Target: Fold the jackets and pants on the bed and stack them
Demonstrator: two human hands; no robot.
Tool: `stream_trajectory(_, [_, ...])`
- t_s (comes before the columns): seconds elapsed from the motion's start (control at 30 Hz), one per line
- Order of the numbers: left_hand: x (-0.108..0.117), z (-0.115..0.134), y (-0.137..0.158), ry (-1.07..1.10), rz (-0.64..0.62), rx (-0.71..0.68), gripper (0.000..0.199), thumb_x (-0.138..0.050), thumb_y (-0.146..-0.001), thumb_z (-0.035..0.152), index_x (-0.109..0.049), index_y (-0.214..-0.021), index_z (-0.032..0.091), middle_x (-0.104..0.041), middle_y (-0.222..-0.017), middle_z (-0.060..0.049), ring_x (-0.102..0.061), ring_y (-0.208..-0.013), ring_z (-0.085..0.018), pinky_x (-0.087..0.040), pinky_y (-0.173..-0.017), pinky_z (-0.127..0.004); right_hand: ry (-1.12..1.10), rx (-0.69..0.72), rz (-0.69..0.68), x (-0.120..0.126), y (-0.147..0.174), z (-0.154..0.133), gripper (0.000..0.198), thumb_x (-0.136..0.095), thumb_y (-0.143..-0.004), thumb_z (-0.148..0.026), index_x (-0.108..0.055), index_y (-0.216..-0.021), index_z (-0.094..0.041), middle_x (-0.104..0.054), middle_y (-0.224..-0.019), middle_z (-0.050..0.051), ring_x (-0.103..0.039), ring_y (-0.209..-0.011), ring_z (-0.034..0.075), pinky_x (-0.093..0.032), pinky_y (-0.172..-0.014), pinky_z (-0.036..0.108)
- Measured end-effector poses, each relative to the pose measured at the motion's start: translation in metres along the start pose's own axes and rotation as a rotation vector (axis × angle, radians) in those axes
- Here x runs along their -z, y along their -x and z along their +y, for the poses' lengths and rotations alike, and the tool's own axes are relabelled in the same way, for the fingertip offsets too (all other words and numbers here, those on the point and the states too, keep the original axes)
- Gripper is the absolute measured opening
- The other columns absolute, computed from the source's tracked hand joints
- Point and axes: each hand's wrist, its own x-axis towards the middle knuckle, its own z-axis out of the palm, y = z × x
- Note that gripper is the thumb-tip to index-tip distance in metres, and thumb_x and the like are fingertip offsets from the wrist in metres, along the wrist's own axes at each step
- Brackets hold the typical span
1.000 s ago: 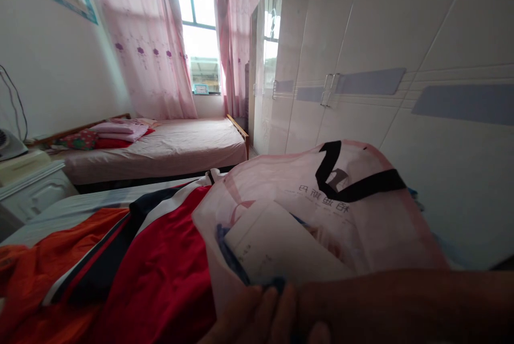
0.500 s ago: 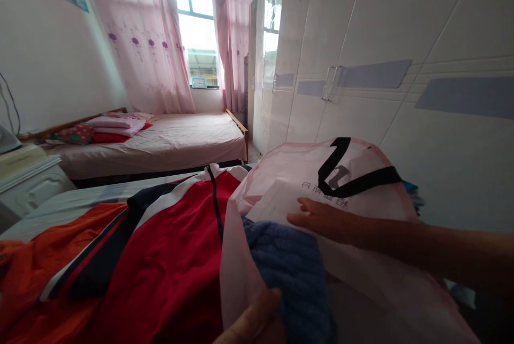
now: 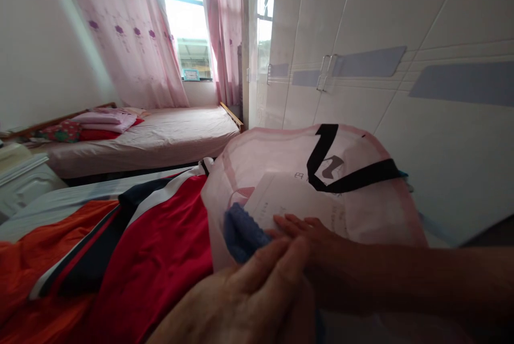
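A large, pale pink bag (image 3: 241,151) with a black strap (image 3: 365,177) lies spread in front of me. Inside its mouth are a white sheet (image 3: 267,194) with faint writing and a bunched blue fluffy cloth (image 3: 243,231). My left hand (image 3: 236,296) comes from the bottom, its fingers closed together in front of the cloth; pink material shows below them, seemingly the bag's near edge. Reaching in from the right, my right hand (image 3: 317,237) has its fingers stretched out over the sheet. Part of it is hidden behind my left hand.
Left of the bag lie a red, white and navy jacket (image 3: 160,247) and an orange garment (image 3: 60,242) on a bed. Farther back stands another bed (image 3: 180,129) with folded bedding (image 3: 104,119). White wardrobe doors (image 3: 361,17) line the right side.
My left hand has moved up and right, now covering much of the blue cloth. My right hand has shifted slightly lower, over the sheet. The bag's left edge now covers more of the jacket.
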Motion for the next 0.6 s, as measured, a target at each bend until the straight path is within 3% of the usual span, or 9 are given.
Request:
stream_trajectory(0.1, [-0.020, 0.006, -0.015, -0.075, -0.183, 0.071, 0.038, -0.039, -0.086, 0.020, -0.061, -0.114, 0.009, -0.064, -0.117, -0.015, -0.062, -0.101, -0.027, -0.053, -0.078, -0.036, 0.147, 0.059, 0.103, -0.010, 0.000, 0.002, 0.051, -0.045, -0.088, -0.030, -0.041, -0.137, -0.020, -0.031, -0.146, 0.021, -0.032, -0.131, 0.041, -0.036, -0.096, 0.060])
stream_trajectory(0.2, [-0.051, 0.014, -0.013, -0.114, -0.345, 0.061, 0.041, -0.043, -0.082, 0.027, -0.063, -0.109, 0.005, -0.068, -0.103, -0.021, -0.065, -0.086, -0.031, -0.051, -0.064, -0.040, 0.193, 0.017, -0.015, 0.007, -0.002, 0.012, 0.040, -0.045, -0.088, -0.030, -0.052, -0.128, -0.023, -0.039, -0.141, 0.020, -0.043, -0.124, 0.040, -0.042, -0.088, 0.058])
stream_trajectory(0.3, [-0.068, 0.019, -0.005, -0.147, -0.355, 0.022, 0.047, -0.041, -0.085, 0.030, -0.056, -0.119, 0.001, -0.067, -0.100, -0.023, -0.064, -0.079, -0.029, -0.048, -0.063, -0.039, 0.096, -0.055, -0.155, 0.030, -0.003, 0.020, 0.040, -0.039, -0.091, -0.026, -0.050, -0.129, -0.020, -0.050, -0.131, 0.020, -0.051, -0.117, 0.033, -0.047, -0.085, 0.047])
stream_trajectory(0.4, [-0.073, 0.023, -0.004, -0.157, -0.355, 0.011, 0.051, -0.044, -0.084, 0.026, -0.049, -0.128, 0.000, -0.069, -0.088, -0.019, -0.063, -0.075, -0.026, -0.047, -0.070, -0.041, 0.065, -0.172, -0.136, 0.030, -0.004, 0.024, 0.058, -0.052, -0.084, -0.035, -0.041, -0.137, -0.012, -0.049, -0.130, 0.024, -0.054, -0.113, 0.035, -0.047, -0.086, 0.046])
stream_trajectory(0.47, [-0.074, 0.024, -0.009, -0.115, -0.400, -0.025, 0.044, -0.048, -0.083, 0.025, -0.058, -0.119, 0.002, -0.068, -0.089, -0.019, -0.063, -0.079, -0.027, -0.046, -0.078, -0.045, 0.101, -0.207, -0.120, 0.020, -0.005, 0.025, 0.082, -0.062, -0.075, -0.044, -0.032, -0.141, -0.007, -0.047, -0.131, 0.028, -0.056, -0.108, 0.040, -0.048, -0.082, 0.049])
stream_trajectory(0.5, [-0.075, 0.025, -0.013, -0.073, -0.447, -0.044, 0.037, -0.050, -0.082, 0.026, -0.065, -0.109, 0.005, -0.068, -0.092, -0.018, -0.062, -0.082, -0.028, -0.045, -0.082, -0.048, 0.128, -0.196, -0.116, 0.015, -0.006, 0.027, 0.084, -0.063, -0.074, -0.043, -0.031, -0.142, -0.005, -0.050, -0.127, 0.028, -0.058, -0.104, 0.040, -0.048, -0.080, 0.049])
stream_trajectory(0.53, [-0.076, 0.024, -0.017, -0.028, -0.505, -0.057, 0.030, -0.053, -0.081, 0.027, -0.070, -0.097, 0.009, -0.067, -0.096, -0.018, -0.061, -0.086, -0.029, -0.044, -0.085, -0.051, 0.153, -0.183, -0.125, 0.011, -0.008, 0.029, 0.079, -0.063, -0.075, -0.039, -0.034, -0.139, -0.004, -0.056, -0.120, 0.026, -0.061, -0.098, 0.039, -0.049, -0.077, 0.047])
stream_trajectory(0.6, [-0.076, 0.023, -0.025, 0.036, -0.599, -0.071, 0.023, -0.056, -0.079, 0.028, -0.073, -0.080, 0.013, -0.066, -0.105, -0.017, -0.060, -0.094, -0.031, -0.042, -0.088, -0.054, 0.177, -0.179, -0.098, 0.011, -0.013, 0.035, 0.048, -0.057, -0.079, -0.023, -0.053, -0.123, -0.005, -0.065, -0.102, 0.020, -0.064, -0.088, 0.032, -0.049, -0.074, 0.040])
